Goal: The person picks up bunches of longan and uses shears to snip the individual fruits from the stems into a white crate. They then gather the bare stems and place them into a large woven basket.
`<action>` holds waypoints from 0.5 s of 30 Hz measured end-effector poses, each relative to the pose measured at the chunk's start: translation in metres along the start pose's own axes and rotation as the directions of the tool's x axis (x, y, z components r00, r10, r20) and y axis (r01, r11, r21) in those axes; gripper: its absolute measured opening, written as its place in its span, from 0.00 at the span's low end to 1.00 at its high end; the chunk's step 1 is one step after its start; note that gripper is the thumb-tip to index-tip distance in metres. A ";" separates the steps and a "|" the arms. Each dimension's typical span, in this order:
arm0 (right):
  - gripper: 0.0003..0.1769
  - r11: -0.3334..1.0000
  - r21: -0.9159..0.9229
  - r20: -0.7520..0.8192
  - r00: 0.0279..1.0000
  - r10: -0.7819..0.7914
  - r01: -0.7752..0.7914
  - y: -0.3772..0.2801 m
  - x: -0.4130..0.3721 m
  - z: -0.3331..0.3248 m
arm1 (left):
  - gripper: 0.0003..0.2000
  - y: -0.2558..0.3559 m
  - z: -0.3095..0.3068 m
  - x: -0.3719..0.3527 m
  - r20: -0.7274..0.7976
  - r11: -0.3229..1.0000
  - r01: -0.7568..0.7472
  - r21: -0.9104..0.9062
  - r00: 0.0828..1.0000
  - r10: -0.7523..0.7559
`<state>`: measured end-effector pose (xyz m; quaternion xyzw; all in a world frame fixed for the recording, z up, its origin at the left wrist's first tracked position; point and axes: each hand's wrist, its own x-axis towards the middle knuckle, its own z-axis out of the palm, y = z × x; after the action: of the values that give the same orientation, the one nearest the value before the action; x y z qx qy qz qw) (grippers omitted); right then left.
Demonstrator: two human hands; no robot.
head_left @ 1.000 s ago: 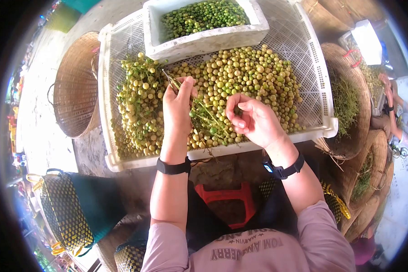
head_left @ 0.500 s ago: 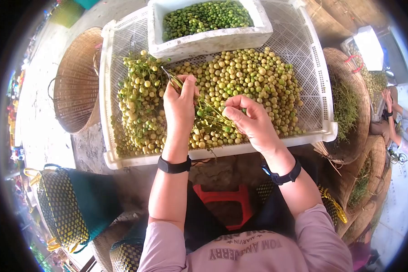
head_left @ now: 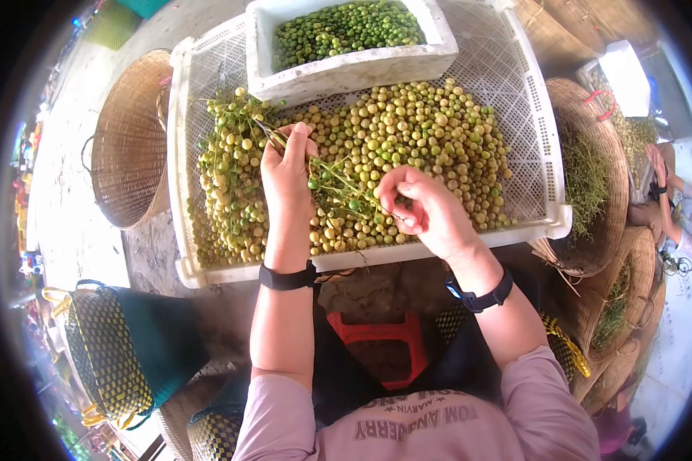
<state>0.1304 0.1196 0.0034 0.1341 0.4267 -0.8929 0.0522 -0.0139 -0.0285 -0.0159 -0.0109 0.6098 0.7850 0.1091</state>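
Observation:
My left hand point(head_left: 286, 178) grips the stem of a green branch of small round fruits point(head_left: 338, 196) and holds it over a white perforated crate point(head_left: 530, 146). My right hand point(head_left: 419, 207) pinches at that branch's lower end, fingers curled around a fruit or twig. Loose yellow-green fruits point(head_left: 415, 131) fill the middle of the crate. Fruits still on their stalks point(head_left: 227, 177) are heaped at its left side. A white foam box point(head_left: 346, 69) of greener fruits stands at the crate's far end.
A woven basket point(head_left: 127, 138) lies to the crate's left. More baskets with bare stalks point(head_left: 588, 177) stand to the right, where another person's arm point(head_left: 665, 207) shows. A checkered bag point(head_left: 111, 357) sits at lower left, and a red stool point(head_left: 380, 338) between my knees.
My left hand has shifted left with the branch. My right hand, open-fingered a second ago, has closed onto the branch's lower end.

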 end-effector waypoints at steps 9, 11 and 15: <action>0.13 0.963 -0.268 -0.027 0.999 -0.028 0.020 0.010 -0.001 0.009 | 0.10 0.003 0.005 -0.004 0.017 0.991 -0.069 0.111 0.998 0.067; 0.12 0.994 -0.109 0.019 1.000 -0.014 0.016 0.008 -0.002 0.006 | 0.10 0.005 0.002 -0.003 0.005 0.994 -0.067 0.084 0.998 0.067; 0.06 0.994 0.109 0.021 0.999 -0.028 0.026 0.006 -0.001 -0.005 | 0.09 0.006 0.000 -0.002 -0.045 0.996 -0.077 0.048 0.996 0.079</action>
<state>0.1337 0.1191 -0.0038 0.1208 0.3786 -0.9169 0.0377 -0.0131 -0.0305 -0.0098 -0.0028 0.6303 0.7737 0.0643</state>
